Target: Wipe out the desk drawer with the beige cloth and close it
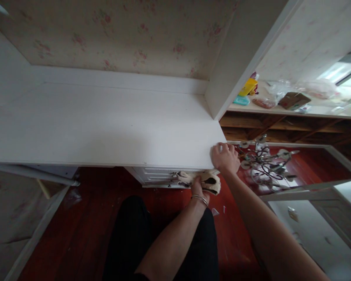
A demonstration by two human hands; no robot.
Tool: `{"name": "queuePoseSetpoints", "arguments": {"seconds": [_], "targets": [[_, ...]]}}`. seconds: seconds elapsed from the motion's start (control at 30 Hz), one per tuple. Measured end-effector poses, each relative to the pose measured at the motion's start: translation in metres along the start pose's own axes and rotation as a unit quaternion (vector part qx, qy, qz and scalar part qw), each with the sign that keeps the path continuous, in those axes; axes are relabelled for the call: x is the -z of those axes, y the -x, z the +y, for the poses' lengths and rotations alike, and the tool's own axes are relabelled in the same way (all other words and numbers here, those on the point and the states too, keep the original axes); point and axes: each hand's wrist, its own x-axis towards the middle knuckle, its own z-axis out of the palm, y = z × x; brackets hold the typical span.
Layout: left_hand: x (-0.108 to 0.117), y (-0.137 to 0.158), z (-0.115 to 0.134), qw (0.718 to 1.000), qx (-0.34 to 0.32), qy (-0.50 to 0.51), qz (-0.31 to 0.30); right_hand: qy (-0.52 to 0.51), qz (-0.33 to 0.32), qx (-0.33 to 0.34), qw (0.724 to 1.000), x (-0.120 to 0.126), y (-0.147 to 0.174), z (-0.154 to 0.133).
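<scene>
Here the left hand [199, 187] grips a cloth [206, 180] beside the drawers [155, 176].

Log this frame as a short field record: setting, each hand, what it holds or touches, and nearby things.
setting: white desk against floral wallpaper, red wooden floor
left hand: wears a bracelet, grips a beige cloth below the desk's front edge
right hand: rests on the desk's right front corner, fingers curled over the edge
under desk: white drawer unit
right of hands: chandelier on the floor
far right: shelf with a yellow package and a brown box
</scene>
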Motion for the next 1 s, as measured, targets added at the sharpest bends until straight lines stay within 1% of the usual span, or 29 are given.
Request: {"name": "queuePoseSetpoints", "arguments": {"seconds": [0.07,0.13,0.27,0.4,0.5,0.57,0.67,0.73,0.8,0.9,1.0], "targets": [[0.013,-0.013,0.011,1.0,-0.014,0.001,0.012,-0.002,-0.001,0.0,1.0,-0.001,0.0,0.0],[0.027,-0.021,0.029,0.998,-0.047,0.004,0.039,-0.005,0.001,0.001,1.0,-0.001,-0.001,0.001],[0.056,-0.023,0.08,0.991,-0.113,-0.002,0.07,-0.014,-0.006,-0.001,1.0,-0.002,-0.002,0.001],[0.073,-0.008,0.135,0.979,-0.182,-0.001,0.089,-0.007,-0.01,-0.004,1.0,0.0,-0.002,0.0],[0.074,0.012,0.165,0.97,-0.225,0.003,0.09,-0.001,-0.009,-0.003,1.0,0.002,0.0,-0.001],[0.068,0.027,0.178,0.966,-0.245,0.002,0.083,0.0,-0.013,-0.003,1.0,0.003,0.0,-0.002],[0.053,0.053,0.185,0.963,-0.261,-0.001,0.067,-0.002,-0.014,-0.003,1.0,0.004,0.001,-0.002],[0.041,0.071,0.184,0.962,-0.267,-0.001,0.055,-0.003,-0.012,-0.001,1.0,0.004,0.001,-0.001],[0.028,0.086,0.178,0.962,-0.271,0.003,0.037,-0.005,-0.009,0.003,1.0,0.004,0.001,-0.001],[0.013,0.101,0.158,0.968,-0.25,0.009,0.021,-0.008,-0.007,0.006,1.0,0.004,0.001,0.0],[0.002,0.101,0.126,0.982,-0.187,0.003,0.005,-0.007,-0.003,0.008,1.0,0.003,0.001,0.0]]}}
